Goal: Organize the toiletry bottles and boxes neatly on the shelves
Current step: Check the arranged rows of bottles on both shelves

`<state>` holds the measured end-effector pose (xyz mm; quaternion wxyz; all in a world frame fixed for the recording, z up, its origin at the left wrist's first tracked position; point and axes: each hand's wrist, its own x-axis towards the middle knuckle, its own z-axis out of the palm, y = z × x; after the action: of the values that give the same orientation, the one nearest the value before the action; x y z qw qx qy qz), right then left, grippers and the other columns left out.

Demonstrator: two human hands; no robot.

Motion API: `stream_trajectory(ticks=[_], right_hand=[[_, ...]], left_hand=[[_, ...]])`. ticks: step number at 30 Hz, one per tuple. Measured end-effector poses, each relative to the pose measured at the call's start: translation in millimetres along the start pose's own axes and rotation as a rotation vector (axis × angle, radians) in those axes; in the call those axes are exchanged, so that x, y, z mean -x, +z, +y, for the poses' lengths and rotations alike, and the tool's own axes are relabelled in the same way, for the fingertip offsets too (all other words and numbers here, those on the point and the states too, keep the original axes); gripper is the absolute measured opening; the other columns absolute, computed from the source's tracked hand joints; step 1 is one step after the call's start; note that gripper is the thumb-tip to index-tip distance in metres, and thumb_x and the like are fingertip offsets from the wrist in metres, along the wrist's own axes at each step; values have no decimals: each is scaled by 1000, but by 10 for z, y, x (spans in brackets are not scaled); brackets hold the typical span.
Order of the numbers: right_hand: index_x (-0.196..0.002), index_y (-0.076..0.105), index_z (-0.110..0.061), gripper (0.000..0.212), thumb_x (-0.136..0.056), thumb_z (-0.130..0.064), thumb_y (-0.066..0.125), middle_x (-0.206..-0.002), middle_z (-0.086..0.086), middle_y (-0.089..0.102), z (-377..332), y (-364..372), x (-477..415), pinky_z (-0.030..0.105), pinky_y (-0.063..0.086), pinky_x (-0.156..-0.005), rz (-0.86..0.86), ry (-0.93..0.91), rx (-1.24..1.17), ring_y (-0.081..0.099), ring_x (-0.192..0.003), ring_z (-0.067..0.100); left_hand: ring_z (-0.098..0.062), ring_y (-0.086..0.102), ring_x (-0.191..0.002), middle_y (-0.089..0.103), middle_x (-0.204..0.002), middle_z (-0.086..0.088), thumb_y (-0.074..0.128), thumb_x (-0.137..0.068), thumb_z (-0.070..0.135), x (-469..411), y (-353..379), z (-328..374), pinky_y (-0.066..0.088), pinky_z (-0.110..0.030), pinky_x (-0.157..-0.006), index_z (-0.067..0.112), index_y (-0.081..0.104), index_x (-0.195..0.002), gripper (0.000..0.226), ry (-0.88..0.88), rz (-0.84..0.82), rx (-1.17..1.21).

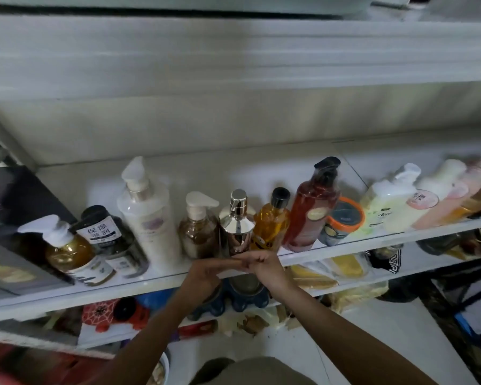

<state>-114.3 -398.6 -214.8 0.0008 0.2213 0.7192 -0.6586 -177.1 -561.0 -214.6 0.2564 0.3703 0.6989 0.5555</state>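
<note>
Both hands were at the front edge of the white middle shelf [261,162], right in front of the shiny silver metal pump bottle [236,232]. The left hand [206,269] had its fingers straight & close together, pointing to the right. The right hand [264,265] had its fingers bent, lying over the left fingertips. Couldn't tell if they pinched anything small. Neither hand was gripping a bottle.

The bottles stood in a row along the shelf, most leaning a bit in this wide view. From the left: a round amber bottle w/ a white pump [67,251], a dark bottle w/ a white label [106,232], a tall white pump bottle [147,218], a brown see-through bottle w/ a white pump [196,232], then the silver one. Just right of it were an orange bottle w/ a black cap [270,223], a tall red bottle w/ a black pump [308,209] & a short jar w/ an orange lid [342,218]. Further right were a pale yellow-green pump bottle [383,207] & some blurry pink bottles [439,201].

A black box [20,207] sat at the far left end of the shelf.

On the shelf below were a dark blue lumpy thing [233,298] under the hands & a red box w/ a spider web print [100,309] to the left.
</note>
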Motion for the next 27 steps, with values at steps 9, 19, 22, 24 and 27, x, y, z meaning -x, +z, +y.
stream_trajectory(ticks=[9, 19, 22, 24, 27], right_hand=[[-100, 71, -7, 40, -83, 18, 44, -98, 5, 69, -16, -199, 64, 16, 52, -76, -53, -46, 42, 67, -82, 1], [-100, 71, -18, 52, -78, 21, 45, -95, -10, 72, -48, -492, 75, 15, 48, -83, -54, -41, 134, 66, -95, 1], [-105, 69, -7, 46, -78, 21, 44, -100, 2, 71, -22, -488, 53, 15, 49, -82, -33, -52, 137, 66, -94, 2], [-107, 67, 3, 41, -79, 22, 44, -104, 9, 69, -24, -479, 55, 14, 49, -79, -25, -69, 120, 66, -91, -1], [-106, 67, 1, 38, -80, 20, 48, -104, 11, 69, -6, -474, 17, 14, 50, -80, -20, -92, 135, 66, -91, 1]], left_hand=[[-16, 53, -125, 64, -126, 2, 36, -70, -23, -45, 75, -7, 39, -32, -108, 23, 67, -118, 73, -44, -116, 97], [-16, 51, -128, 63, -128, -2, 37, -74, -17, -334, 151, -3, 34, -41, -113, 14, 66, -120, 63, -45, -209, 148], [-15, 52, -127, 64, -126, 1, 35, -67, -20, -347, 137, -59, 36, -42, -111, 25, 67, -118, 75, -15, -218, 143], [-16, 54, -125, 65, -125, 1, 35, -70, -21, -360, 135, -72, 38, -43, -110, 23, 67, -118, 73, -14, -226, 171], [-18, 55, -124, 65, -124, -6, 34, -75, -25, -372, 151, -83, 39, -44, -109, 7, 66, -119, 62, -19, -216, 208]])
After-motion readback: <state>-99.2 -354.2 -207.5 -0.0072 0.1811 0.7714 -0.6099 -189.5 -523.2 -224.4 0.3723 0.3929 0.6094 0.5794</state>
